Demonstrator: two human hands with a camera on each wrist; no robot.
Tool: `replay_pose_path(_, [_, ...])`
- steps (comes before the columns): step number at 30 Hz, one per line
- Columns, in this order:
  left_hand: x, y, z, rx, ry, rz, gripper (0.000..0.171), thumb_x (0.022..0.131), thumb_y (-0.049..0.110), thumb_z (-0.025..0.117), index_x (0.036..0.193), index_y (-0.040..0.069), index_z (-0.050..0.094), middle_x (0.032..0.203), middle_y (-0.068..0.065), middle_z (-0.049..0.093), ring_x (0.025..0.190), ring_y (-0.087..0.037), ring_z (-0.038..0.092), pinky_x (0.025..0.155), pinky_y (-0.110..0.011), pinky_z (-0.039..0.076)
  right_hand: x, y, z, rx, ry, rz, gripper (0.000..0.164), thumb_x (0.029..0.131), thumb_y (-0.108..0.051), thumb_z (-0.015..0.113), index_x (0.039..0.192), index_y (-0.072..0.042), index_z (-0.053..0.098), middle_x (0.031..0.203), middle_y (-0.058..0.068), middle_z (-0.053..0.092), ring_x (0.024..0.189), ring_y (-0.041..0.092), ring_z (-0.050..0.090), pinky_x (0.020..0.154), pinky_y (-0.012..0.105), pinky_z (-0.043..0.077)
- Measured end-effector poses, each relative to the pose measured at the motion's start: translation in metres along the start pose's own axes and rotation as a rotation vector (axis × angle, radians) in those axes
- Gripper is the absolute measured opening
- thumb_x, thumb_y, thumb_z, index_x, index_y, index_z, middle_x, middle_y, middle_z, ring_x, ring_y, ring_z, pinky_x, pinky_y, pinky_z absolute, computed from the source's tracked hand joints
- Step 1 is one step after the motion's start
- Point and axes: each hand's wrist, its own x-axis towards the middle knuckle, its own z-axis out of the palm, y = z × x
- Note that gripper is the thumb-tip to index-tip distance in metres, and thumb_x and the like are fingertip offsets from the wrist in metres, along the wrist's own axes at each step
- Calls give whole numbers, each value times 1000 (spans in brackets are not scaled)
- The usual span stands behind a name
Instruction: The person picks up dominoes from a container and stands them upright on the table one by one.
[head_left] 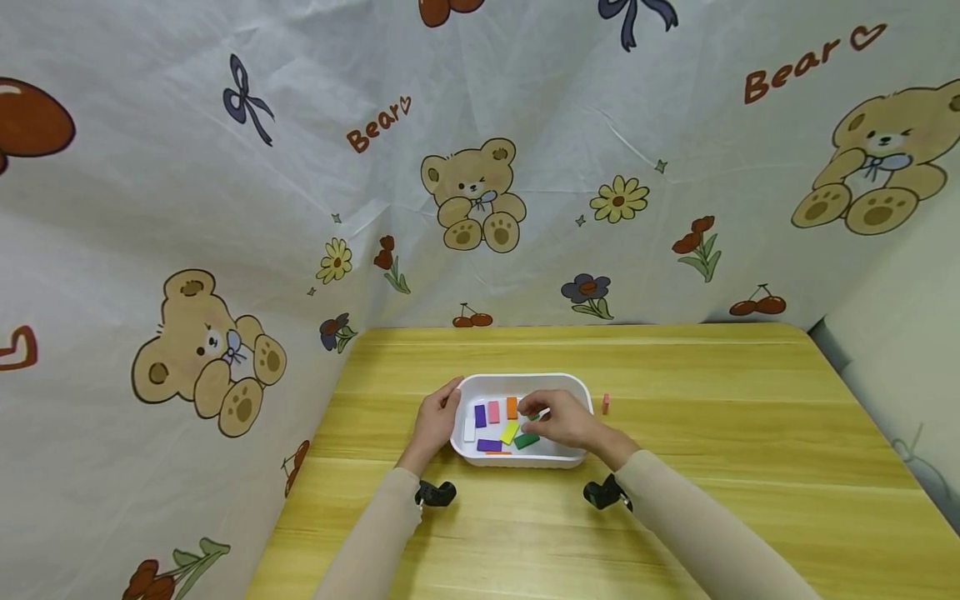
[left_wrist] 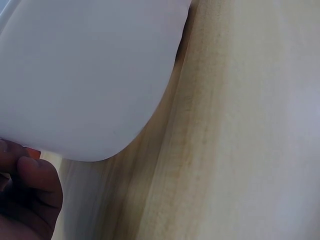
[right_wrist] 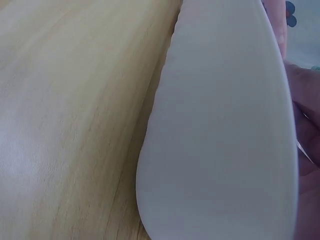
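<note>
My left hand grips the left rim of a white tray; in the left wrist view, the thumb and fingers are at its edge. Over the tray's right half is my right hand, its thumb and forefinger bent around a small green block. Whether they touch that block cannot be made out. Just below the fingers lies another green block, next to a yellow one. In the right wrist view, the tray's wall partly hides the right hand.
Also in the tray are an orange block, a pink block, two purple blocks, a white block and a thin orange piece. Right of the tray, a small pinkish-red piece stands on the wooden table. A bear-print cloth hangs behind.
</note>
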Motion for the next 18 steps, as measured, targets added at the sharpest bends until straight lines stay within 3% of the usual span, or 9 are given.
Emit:
replay_pose_path(9, [-1,1,3,-12,2,-3,40,110,29,51,146,16,61,148,-11,61,135,-29,59,112,-45,51,1,1,3,-46,-35,17,15,90,-10,79,104,-4,74,97,4,73,91,13,64,89,46,60])
replay_pose_path(18, [-2,3,0,1,10,0,40,110,30,52,146,15,61,147,-11,61,136,-30,58,113,-46,50,3,-2,4,-84,-118,46,23,90,-9,79,111,-1,73,101,7,72,91,14,61,84,26,54])
